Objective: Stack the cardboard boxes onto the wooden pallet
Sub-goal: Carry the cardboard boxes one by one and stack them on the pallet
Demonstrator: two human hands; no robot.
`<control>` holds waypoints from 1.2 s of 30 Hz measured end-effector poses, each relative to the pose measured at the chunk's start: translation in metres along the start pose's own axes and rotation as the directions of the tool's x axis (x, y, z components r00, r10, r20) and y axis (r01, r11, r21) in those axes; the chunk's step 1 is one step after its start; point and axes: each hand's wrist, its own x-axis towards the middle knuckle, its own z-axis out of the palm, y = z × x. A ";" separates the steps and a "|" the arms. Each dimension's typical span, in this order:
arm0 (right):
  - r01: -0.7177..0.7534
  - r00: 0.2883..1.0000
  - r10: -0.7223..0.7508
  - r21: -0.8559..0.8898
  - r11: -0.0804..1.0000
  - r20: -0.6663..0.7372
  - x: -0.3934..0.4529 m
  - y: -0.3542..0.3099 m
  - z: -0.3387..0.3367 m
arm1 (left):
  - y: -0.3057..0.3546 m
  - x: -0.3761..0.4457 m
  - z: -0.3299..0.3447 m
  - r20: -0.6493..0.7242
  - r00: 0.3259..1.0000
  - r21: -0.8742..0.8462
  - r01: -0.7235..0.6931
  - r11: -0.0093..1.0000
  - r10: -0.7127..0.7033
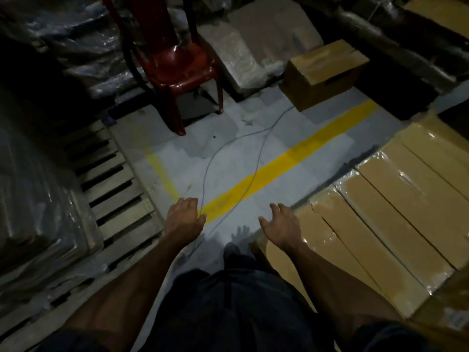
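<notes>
Both hands reach forward over the grey floor (228,158) and hold nothing. The left hand (184,217) has a wide, flat grip; the right hand (281,226) is relaxed, fingers spread. Long cardboard boxes (396,199) lie at the right, just beside the right hand. The wooden pallet (114,184) lies at the left, partly bare.

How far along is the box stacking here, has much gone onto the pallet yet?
Hard to call much done: the wooden pallet on the left shows bare slats, with only plastic-wrapped goods beside it. Nothing is in hand; the left hand and right hand are open and empty. Left to move: the long cardboard boxes on the right, perhaps the small box too.
</notes>
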 end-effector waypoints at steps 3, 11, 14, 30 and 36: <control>0.001 1.000 -0.001 0.026 1.000 0.002 0.054 -0.022 -0.033 | 0.006 0.059 -0.040 -0.007 1.000 -0.002 0.021 1.000 -0.021; -0.175 0.980 0.184 0.113 0.978 -0.075 0.190 -0.037 -0.089 | 0.025 0.259 -0.080 -0.008 0.984 -0.009 -0.177 0.984 0.177; -0.261 0.955 0.278 0.150 0.954 -0.108 0.245 -0.035 -0.108 | 0.040 0.346 -0.087 0.059 0.963 0.021 -0.264 0.964 0.262; -0.527 0.790 0.596 0.342 0.778 -0.141 0.501 -0.008 -0.261 | 0.201 0.720 -0.194 0.194 0.793 0.129 -0.605 0.786 0.578; -0.538 0.767 0.634 0.438 0.720 -0.100 0.622 0.064 -0.315 | 0.292 0.841 -0.193 0.185 0.811 0.131 -0.580 0.804 0.555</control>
